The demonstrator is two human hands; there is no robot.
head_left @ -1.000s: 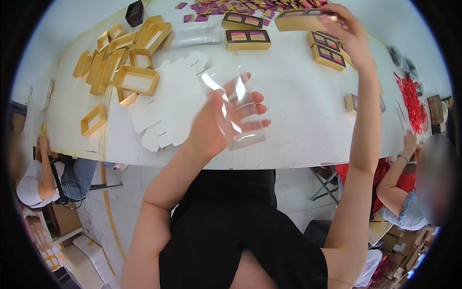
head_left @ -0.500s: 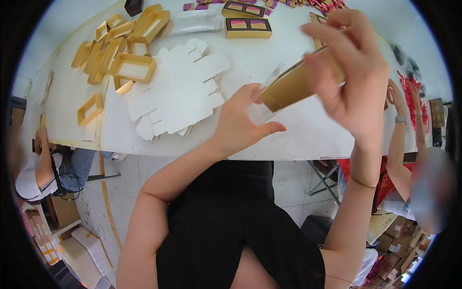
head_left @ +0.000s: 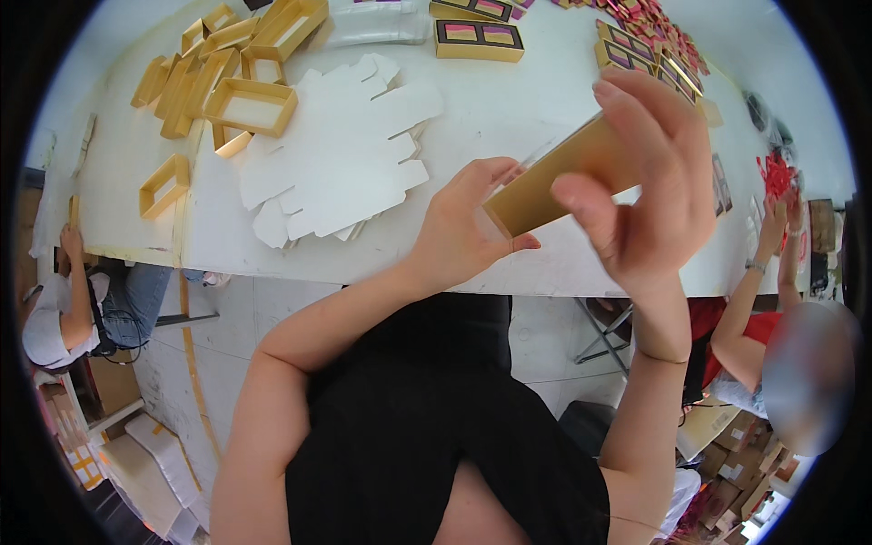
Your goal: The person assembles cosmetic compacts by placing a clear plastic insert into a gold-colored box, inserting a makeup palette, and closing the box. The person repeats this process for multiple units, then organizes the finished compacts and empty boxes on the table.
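A gold box (head_left: 563,177) is tilted in the air above the table's front edge, one long gold side facing me. My left hand (head_left: 459,227) grips its lower left end, thumb below and fingers above. Some clear plastic film (head_left: 542,153) shows along the box's upper edge by those fingers; how far it wraps the box is hard to tell. Curled around the box's right end is my right hand (head_left: 668,182), its thumb against the gold side and its fingers over the top. The box's top face is mostly hidden.
Flat white card blanks (head_left: 336,163) lie left of my hands, with gold empty box frames (head_left: 250,107) beyond. A filled gold box (head_left: 479,41) and clear plastic sleeves (head_left: 377,23) sit at the back. More filled boxes (head_left: 627,50) stand far right. Co-workers sit on both sides.
My right hand has moved slightly down and left with the box. My left hand has closed farther around the box's lower end. The view has shifted a little.
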